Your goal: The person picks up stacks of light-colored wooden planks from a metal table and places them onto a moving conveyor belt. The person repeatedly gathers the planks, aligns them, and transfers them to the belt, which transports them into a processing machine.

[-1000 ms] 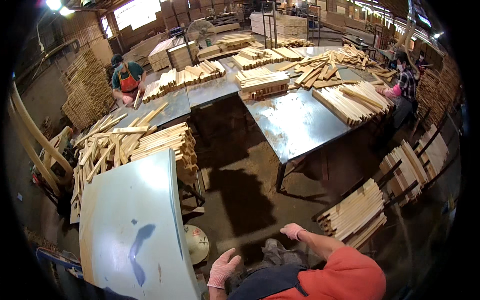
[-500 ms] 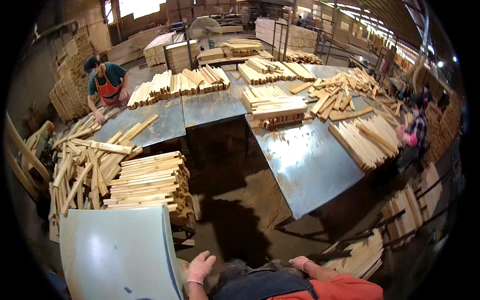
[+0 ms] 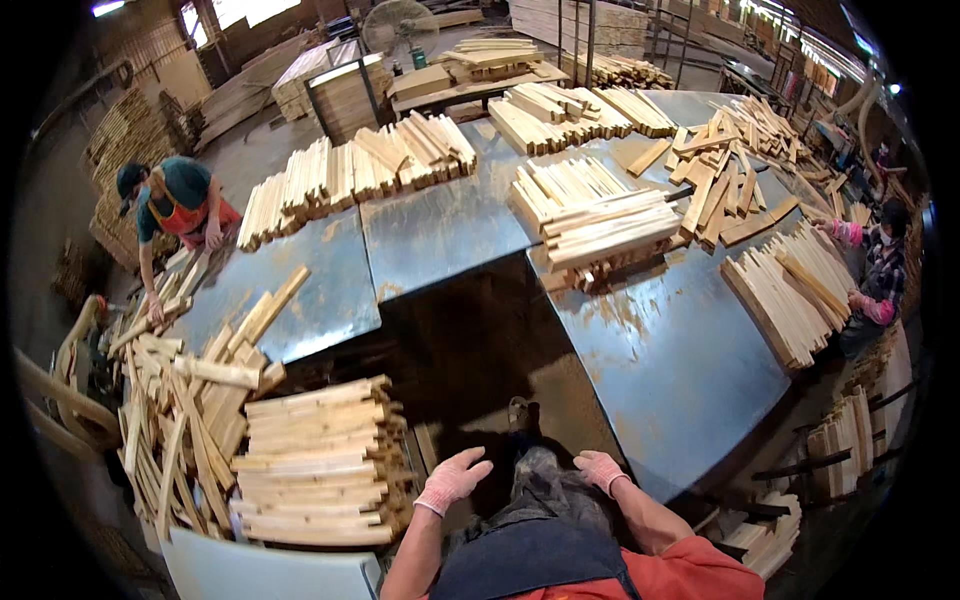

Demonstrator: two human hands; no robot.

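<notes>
My left hand [image 3: 455, 482], in a pale pink work glove, hangs in front of my body with the fingers apart and nothing in it. The nearest thing to it is a stack of wooden strips [image 3: 315, 470] on my left, and the hand does not touch it. My right hand [image 3: 601, 470], gloved alike, is held out over my lap side, its fingers loosely stretched and empty. It is close to the near edge of a metal-topped table [image 3: 665, 390]. Between the hands show my dark apron [image 3: 535, 560] and one foot on the floor.
Loose wooden sticks [image 3: 180, 430] lie heaped at left, above a pale blue panel [image 3: 270, 568]. Bundled strips [image 3: 360, 170] line the far tables. A co-worker [image 3: 175, 205] handles wood at left; another person [image 3: 880, 265] stands by a stack [image 3: 795, 290] at right.
I have moved forward toward the gap between the tables; the pale panel has slid back and the stacks are closer. Both my hands have risen in front of me, still empty.
</notes>
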